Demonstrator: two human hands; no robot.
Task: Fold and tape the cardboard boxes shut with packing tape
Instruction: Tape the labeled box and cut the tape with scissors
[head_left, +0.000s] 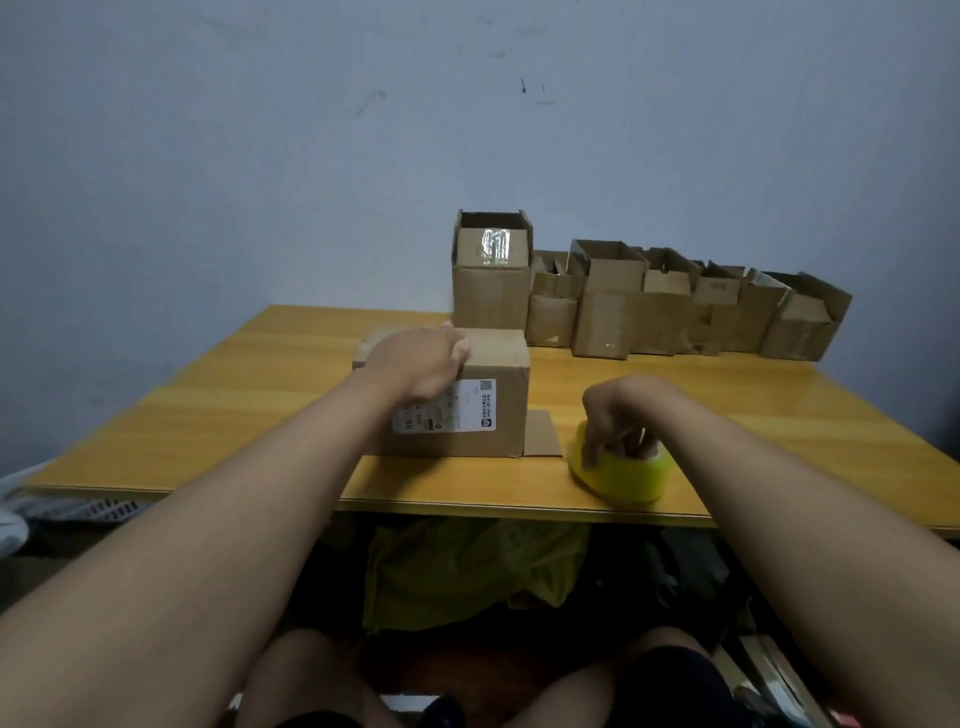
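Plain room, likely home packing corner; bare scuffed wall (467, 130); wooden table (260, 395); clutter (467, 571) beneath.

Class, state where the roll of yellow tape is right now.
The yellow tape roll sits near the table's front edge, gripped by the right hand, right of the labelled box.

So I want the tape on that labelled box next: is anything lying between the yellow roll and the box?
Only a loose box flap lies flat on the table between the tape roll and the box. The right hand grips the roll; the left hand rests on the box.
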